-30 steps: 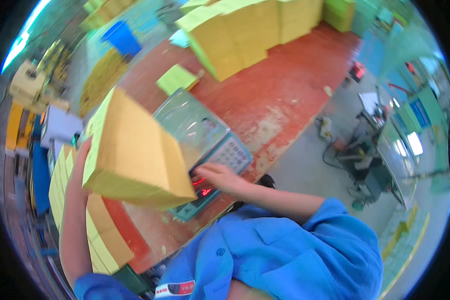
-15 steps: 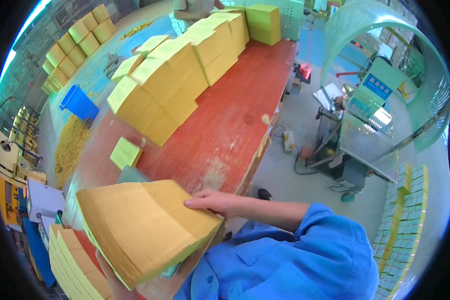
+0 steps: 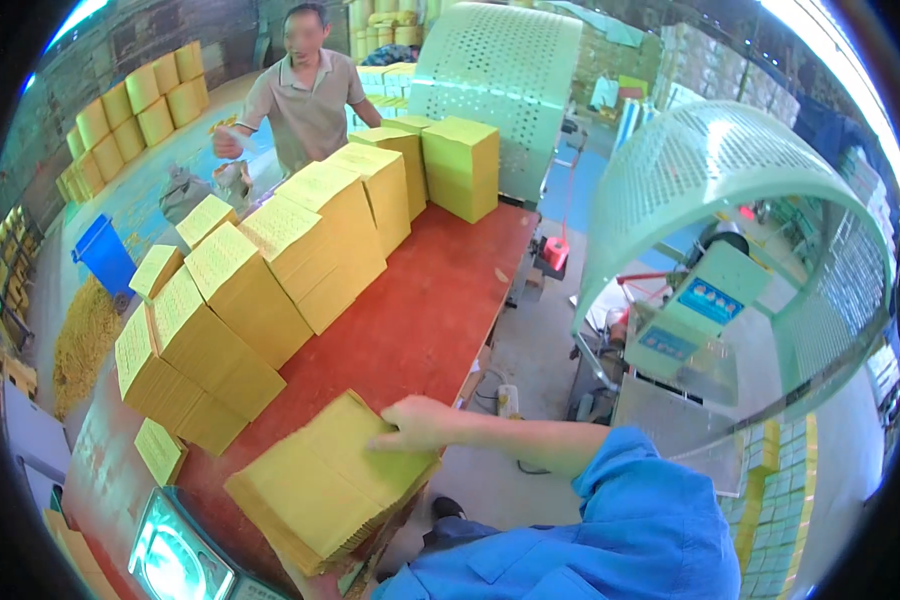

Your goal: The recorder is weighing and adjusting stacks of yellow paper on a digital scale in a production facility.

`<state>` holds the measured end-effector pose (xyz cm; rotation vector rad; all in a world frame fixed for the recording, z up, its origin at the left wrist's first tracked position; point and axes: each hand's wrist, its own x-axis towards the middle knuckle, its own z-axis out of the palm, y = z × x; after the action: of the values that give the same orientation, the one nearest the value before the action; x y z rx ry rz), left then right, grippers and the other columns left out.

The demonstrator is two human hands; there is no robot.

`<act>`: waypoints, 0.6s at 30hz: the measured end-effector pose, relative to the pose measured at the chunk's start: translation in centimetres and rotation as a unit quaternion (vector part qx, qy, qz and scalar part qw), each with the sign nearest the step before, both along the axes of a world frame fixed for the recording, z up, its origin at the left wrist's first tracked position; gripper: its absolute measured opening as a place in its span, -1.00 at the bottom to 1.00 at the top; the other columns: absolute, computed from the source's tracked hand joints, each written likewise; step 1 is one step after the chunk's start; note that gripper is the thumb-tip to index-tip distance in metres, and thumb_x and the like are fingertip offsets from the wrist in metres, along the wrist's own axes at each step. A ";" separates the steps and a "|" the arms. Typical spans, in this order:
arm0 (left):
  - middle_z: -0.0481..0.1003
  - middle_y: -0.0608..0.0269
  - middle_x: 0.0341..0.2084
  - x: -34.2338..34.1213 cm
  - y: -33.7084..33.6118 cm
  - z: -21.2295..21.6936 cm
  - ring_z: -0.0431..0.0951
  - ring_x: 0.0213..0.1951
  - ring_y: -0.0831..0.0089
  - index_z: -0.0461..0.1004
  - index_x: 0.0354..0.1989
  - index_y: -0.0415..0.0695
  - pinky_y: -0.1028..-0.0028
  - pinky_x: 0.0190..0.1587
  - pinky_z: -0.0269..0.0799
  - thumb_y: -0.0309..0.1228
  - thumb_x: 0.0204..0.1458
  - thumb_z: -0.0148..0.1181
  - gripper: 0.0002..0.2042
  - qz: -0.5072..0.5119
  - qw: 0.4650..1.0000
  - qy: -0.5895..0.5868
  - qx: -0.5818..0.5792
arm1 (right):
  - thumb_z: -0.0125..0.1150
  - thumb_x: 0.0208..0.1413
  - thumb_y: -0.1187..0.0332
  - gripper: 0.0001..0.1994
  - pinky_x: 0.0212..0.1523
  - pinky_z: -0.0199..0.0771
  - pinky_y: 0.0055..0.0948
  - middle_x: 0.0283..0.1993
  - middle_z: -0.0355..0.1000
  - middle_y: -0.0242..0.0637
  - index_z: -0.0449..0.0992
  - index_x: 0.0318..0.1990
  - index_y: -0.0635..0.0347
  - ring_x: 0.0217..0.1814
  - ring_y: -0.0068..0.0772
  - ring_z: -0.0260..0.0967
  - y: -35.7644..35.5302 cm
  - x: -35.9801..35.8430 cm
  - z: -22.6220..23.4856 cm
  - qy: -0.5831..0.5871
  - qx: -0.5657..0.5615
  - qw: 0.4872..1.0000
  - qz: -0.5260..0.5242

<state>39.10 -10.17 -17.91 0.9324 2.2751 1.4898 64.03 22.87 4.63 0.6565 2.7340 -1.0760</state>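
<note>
A thick stack of yellow-brown paper sheets point(image 3: 320, 465) is held just above the near end of the red table. My right hand point(image 3: 410, 425) grips its right edge, with the thumb side on top and the other fingers partly hidden. Underneath the near left corner, my left hand point(image 3: 310, 578) supports the stack; its fingers are hidden by the paper. Beyond the held stack stands a row of tall yellow paper stacks point(image 3: 260, 290). A small yellow paper bundle point(image 3: 160, 450) lies near the row's closest end.
The red table point(image 3: 400, 320) has a flat shiny device point(image 3: 180, 555) at its near left. A person point(image 3: 315, 100) stands behind the far stacks. Machinery with a perforated green guard point(image 3: 710, 160) is at right. A blue bin point(image 3: 103, 255) stands on the left floor.
My view has swung up and toward the far end, bringing the person into full view. The held paper stack has moved toward the table's far end and tilted flatter, both hands still on it.
</note>
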 end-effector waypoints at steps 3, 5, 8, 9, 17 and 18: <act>0.31 0.17 0.21 3.9 -2.7 -0.5 0.43 0.14 0.28 0.15 0.34 -0.08 0.34 0.12 0.44 -0.15 0.28 -0.11 -0.50 0.037 0.993 0.057 -0.093 | 0.15 0.05 -0.20 -0.38 -0.19 0.48 -0.10 -0.39 0.51 0.08 0.56 -0.27 0.34 -0.26 0.02 0.52 2.3 1.5 0.0 0.037 -0.072 0.997 -0.005; 0.28 0.11 0.23 7.1 0.6 7.2 0.42 0.15 0.23 0.09 0.37 -0.08 0.28 0.12 0.45 -0.20 0.24 -0.06 -0.46 0.094 0.988 -0.103 0.061 | 0.22 0.03 -0.14 -0.44 -0.20 0.51 -0.19 -0.26 0.55 0.02 0.56 -0.25 0.31 -0.24 -0.07 0.54 3.1 0.3 -1.1 -0.018 -0.021 0.999 0.042; 0.32 0.14 0.21 5.5 1.4 11.5 0.44 0.12 0.34 0.18 0.33 -0.16 0.38 0.15 0.40 -0.23 0.28 -0.11 -0.52 0.148 0.949 -0.246 0.126 | 0.22 0.12 -0.02 -0.55 -0.33 0.52 -0.31 -0.37 0.55 -0.17 0.57 -0.18 0.28 -0.36 -0.35 0.51 3.4 0.9 1.3 -0.044 -0.122 0.991 -0.033; 0.34 -0.05 0.20 6.8 4.7 16.7 0.35 0.21 0.09 0.29 0.26 -0.23 0.30 0.28 0.19 -0.14 0.21 -0.06 -0.48 0.107 0.991 0.047 -0.058 | 0.13 0.21 0.01 -0.58 -0.37 0.50 -0.41 -0.39 0.54 -0.28 0.58 -0.16 0.26 -0.39 -0.49 0.48 4.1 0.6 2.1 -0.059 -0.139 0.987 -0.050; 0.48 0.15 -0.01 7.9 3.6 15.2 0.45 0.01 0.37 0.41 0.13 -0.27 0.43 0.09 0.32 -0.25 0.29 -0.09 -0.61 0.157 0.935 -0.315 0.036 | -0.01 0.32 0.15 -0.55 0.00 0.41 -0.43 -0.02 0.49 -0.26 0.38 0.17 0.35 -0.03 -0.49 0.41 4.3 0.6 -2.7 0.025 -0.372 0.922 -0.105; 0.48 0.20 -0.02 8.6 3.9 14.7 0.44 -0.01 0.44 0.41 0.14 -0.26 0.46 0.07 0.32 -0.26 0.30 -0.09 -0.62 0.150 0.946 -0.284 0.037 | 0.00 0.32 0.16 -0.54 0.07 0.37 -0.42 0.06 0.45 -0.23 0.34 0.20 0.35 0.04 -0.49 0.38 2.4 0.3 -2.6 0.032 -0.361 0.929 -0.075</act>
<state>47.68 -6.27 -3.17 0.1239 1.9875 1.6975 64.28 25.29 2.03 0.7006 2.0860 -2.0003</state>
